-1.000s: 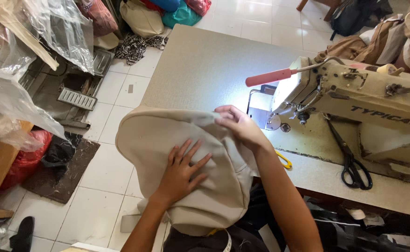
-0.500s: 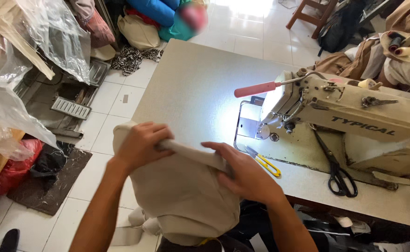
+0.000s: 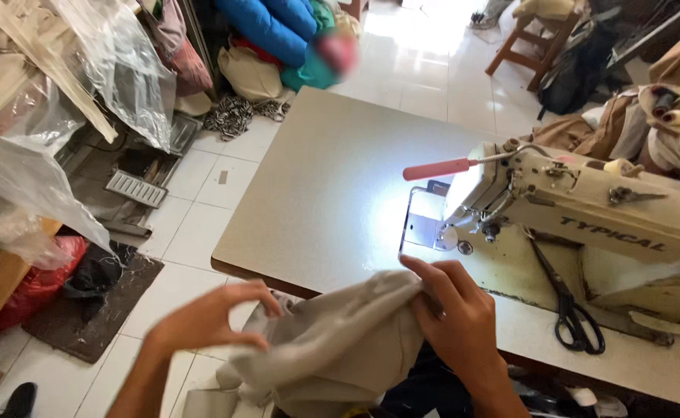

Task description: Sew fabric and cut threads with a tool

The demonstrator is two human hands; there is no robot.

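Note:
A piece of beige fabric (image 3: 332, 348) is bunched at the near edge of the sewing table (image 3: 324, 193). My right hand (image 3: 452, 310) grips its upper right part, fingers curled over the cloth. My left hand (image 3: 208, 317) pinches the cloth's left edge just off the table's near corner, above the tiled floor. A cream sewing machine (image 3: 587, 209) stands on the right of the table, its lamp lighting the needle plate (image 3: 425, 224) just beyond my right hand.
Black scissors (image 3: 568, 306) lie on the table beside the machine base. A pink-handled lever (image 3: 437, 169) sticks out left from the machine. Plastic bags and cloth heaps (image 3: 61, 101) crowd the left; bundles (image 3: 278, 39) lie on the floor beyond. A wooden stool (image 3: 533, 42) stands far right.
The fabric has come off the tabletop and down toward me, now crumpled at the near edge. Both hands moved closer to me, and the view tilted so more of the table shows.

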